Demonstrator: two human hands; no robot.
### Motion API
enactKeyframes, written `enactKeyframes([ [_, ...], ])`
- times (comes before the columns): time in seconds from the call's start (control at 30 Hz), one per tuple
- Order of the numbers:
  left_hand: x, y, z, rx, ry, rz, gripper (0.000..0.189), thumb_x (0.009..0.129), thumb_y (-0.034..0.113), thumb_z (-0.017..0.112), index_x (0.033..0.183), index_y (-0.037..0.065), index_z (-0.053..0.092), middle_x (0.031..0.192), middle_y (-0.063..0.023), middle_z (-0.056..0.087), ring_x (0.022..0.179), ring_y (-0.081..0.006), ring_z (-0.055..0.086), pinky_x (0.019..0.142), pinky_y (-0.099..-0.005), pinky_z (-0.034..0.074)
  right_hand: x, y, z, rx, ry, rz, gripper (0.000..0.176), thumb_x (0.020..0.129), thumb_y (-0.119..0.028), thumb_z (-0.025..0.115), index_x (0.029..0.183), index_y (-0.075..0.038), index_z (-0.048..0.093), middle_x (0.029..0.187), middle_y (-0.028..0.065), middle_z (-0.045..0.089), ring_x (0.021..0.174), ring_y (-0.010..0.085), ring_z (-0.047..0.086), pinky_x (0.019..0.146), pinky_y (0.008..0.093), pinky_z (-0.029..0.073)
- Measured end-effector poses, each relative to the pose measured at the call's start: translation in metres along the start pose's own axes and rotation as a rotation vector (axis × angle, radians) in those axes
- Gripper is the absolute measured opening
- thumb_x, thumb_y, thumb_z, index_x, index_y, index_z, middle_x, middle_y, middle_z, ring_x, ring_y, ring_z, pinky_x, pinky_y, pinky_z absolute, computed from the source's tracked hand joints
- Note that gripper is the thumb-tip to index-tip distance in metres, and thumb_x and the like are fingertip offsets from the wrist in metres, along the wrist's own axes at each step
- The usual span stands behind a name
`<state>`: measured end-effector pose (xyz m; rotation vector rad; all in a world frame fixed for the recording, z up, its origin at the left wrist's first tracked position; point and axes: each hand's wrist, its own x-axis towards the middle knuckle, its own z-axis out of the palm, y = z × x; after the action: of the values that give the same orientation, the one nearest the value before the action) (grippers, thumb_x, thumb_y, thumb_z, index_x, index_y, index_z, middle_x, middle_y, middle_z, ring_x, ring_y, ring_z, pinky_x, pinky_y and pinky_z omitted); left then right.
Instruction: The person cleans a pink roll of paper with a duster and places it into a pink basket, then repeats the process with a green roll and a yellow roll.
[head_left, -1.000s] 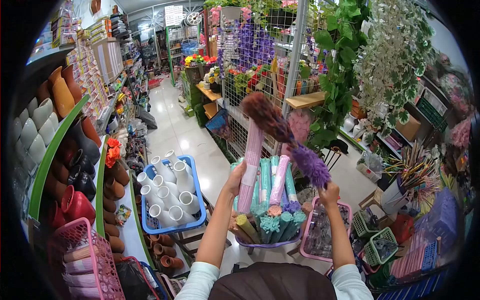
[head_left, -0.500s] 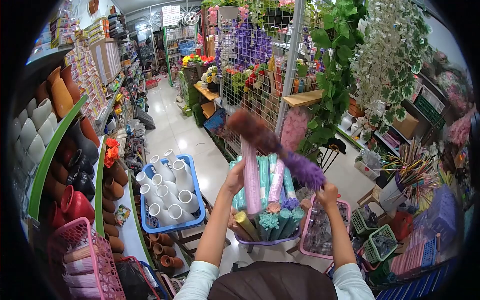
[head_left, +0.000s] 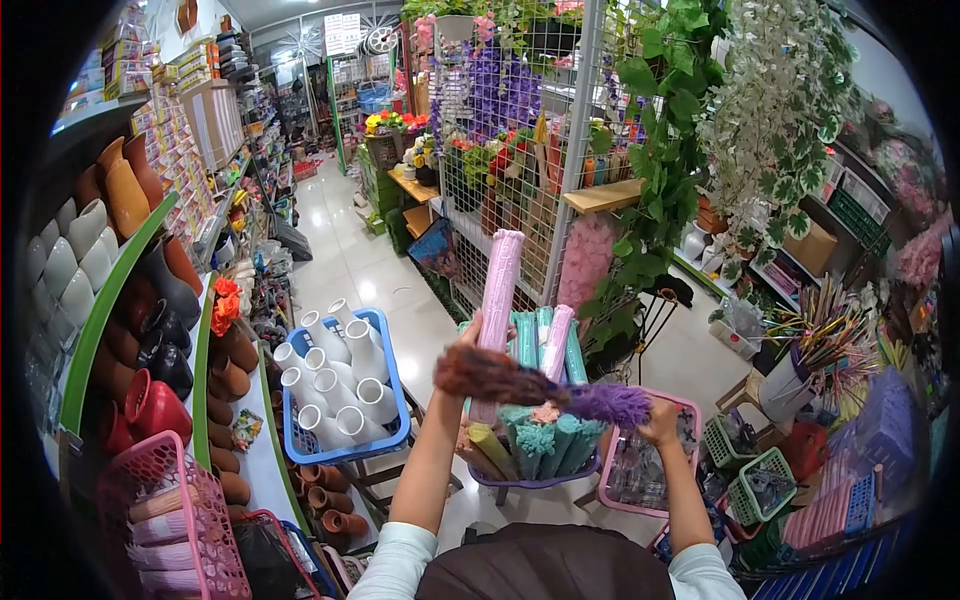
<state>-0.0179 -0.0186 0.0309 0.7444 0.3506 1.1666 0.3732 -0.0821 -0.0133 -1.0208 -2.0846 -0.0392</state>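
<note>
My left hand [head_left: 468, 345] is wrapped round a pale pink wrapped roll [head_left: 502, 285] that stands upright. In my right hand [head_left: 657, 420] is the purple end of a duster [head_left: 607, 404], whose reddish-brown bushy part, blurred by motion, crosses in front of the pink roll and hides part of my left hand. Below both hands is a purple basket [head_left: 535, 484] holding several rolls in mint green, pink and yellow, among them a shorter pink roll [head_left: 556, 345].
A blue basket [head_left: 405, 425] of white vases stands at the left. Beside the right forearm lies a pink basket [head_left: 635, 505]. Shelves of brown pots [head_left: 230, 375] line the left side. Ahead rises a white wire grid [head_left: 500, 190]; green baskets [head_left: 762, 487] sit at the right.
The duster has swung down, from above the rolls to across the front of the pink roll. My right hand has dropped slightly. My left hand still grips the pink roll.
</note>
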Motion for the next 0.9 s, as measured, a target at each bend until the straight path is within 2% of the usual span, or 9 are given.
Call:
enactKeyframes([
  [0.03,0.006,-0.004,-0.003,-0.166,-0.245,-0.088,0.058,0.093,0.052,0.037,0.115,0.001,0.052,0.097,-0.0114,0.062,0.083,-0.0158,0.061,0.077,-0.0302,0.051,-0.001,0.002,0.004,-0.013,0.013,0.09,0.032,0.068,-0.03,0.064,0.088,-0.005,0.064,0.073,0.0176,0.061,0.064,0.0363,0.059,0.057,0.0418,0.046],
  [0.1,-0.001,-0.014,0.016,0.21,0.254,0.052,0.063,0.091,0.058,0.035,0.112,0.001,0.053,0.087,-0.008,0.06,0.075,-0.0171,0.059,0.069,-0.0301,0.051,-0.002,0.004,0.015,-0.038,0.038,0.275,0.033,0.069,-0.031,0.063,0.089,-0.005,0.063,0.075,0.0189,0.061,0.066,0.0375,0.059,0.059,0.0426,0.046],
  [0.13,0.0,-0.016,0.015,0.221,0.233,0.038,0.063,0.091,0.059,0.035,0.111,0.002,0.053,0.086,-0.0075,0.06,0.072,-0.0165,0.059,0.067,-0.0296,0.051,0.0,0.001,0.018,-0.074,0.03,0.335,0.032,0.072,-0.028,0.061,0.087,0.001,0.06,0.074,0.0228,0.059,0.07,0.0406,0.057,0.062,0.0438,0.044],
  [0.2,0.004,-0.02,0.013,0.171,0.182,0.048,0.063,0.089,0.061,0.038,0.107,0.002,0.054,0.081,-0.0054,0.06,0.068,-0.0143,0.059,0.062,-0.0273,0.05,0.006,-0.009,0.022,-0.004,0.069,0.479,0.029,0.077,-0.024,0.057,0.088,0.003,0.059,0.075,0.0244,0.059,0.071,0.042,0.056,0.062,0.0443,0.043],
  [0.27,0.001,-0.023,0.018,0.267,0.265,0.062,0.06,0.088,0.059,0.042,0.106,0.004,0.054,0.081,-0.0054,0.06,0.067,-0.0134,0.058,0.061,-0.0266,0.05,0.023,-0.04,0.017,0.062,0.081,0.616,0.029,0.083,-0.023,0.053,0.092,0.004,0.058,0.076,0.0275,0.058,0.074,0.0432,0.058,0.065,0.0482,0.043],
  [0.4,-0.003,-0.029,0.034,0.389,0.341,0.051,0.051,0.089,0.052,0.047,0.107,0.005,0.054,0.079,-0.0048,0.059,0.065,-0.0112,0.057,0.058,-0.0251,0.049,0.026,-0.045,0.027,-0.085,-0.078,0.641,0.031,0.086,-0.023,0.051,0.099,0.005,0.053,0.078,0.0264,0.06,0.078,0.0441,0.059,0.068,0.0495,0.046],
  [0.53,0.003,-0.044,0.028,0.446,0.305,0.027,0.044,0.091,0.045,0.047,0.107,0.005,0.054,0.074,-0.0035,0.058,0.062,-0.0098,0.056,0.053,-0.0236,0.046,0.048,-0.083,0.022,-0.245,-0.333,0.674,0.026,0.086,-0.021,0.054,0.096,0.001,0.045,0.078,0.025,0.061,0.075,0.0415,0.061,0.066,0.0502,0.048],
  [0.77,0.006,-0.054,0.034,0.48,0.296,0.034,0.043,0.091,0.046,0.048,0.105,0.005,0.054,0.071,-0.0031,0.057,0.056,-0.0096,0.053,0.049,-0.0232,0.045,0.028,-0.068,0.059,-0.278,-0.382,0.524,0.028,0.084,-0.022,0.056,0.096,0.003,0.048,0.087,0.0243,0.059,0.079,0.0409,0.061,0.067,0.0477,0.049],
  [0.9,0.005,-0.054,0.037,0.483,0.309,0.024,0.044,0.09,0.046,0.048,0.104,0.005,0.054,0.07,-0.003,0.056,0.054,-0.0096,0.053,0.049,-0.0231,0.045,0.041,-0.08,0.04,-0.295,-0.428,0.57,0.026,0.081,-0.021,0.058,0.092,0.002,0.053,0.088,0.0213,0.058,0.082,0.038,0.061,0.068,0.0459,0.049],
])
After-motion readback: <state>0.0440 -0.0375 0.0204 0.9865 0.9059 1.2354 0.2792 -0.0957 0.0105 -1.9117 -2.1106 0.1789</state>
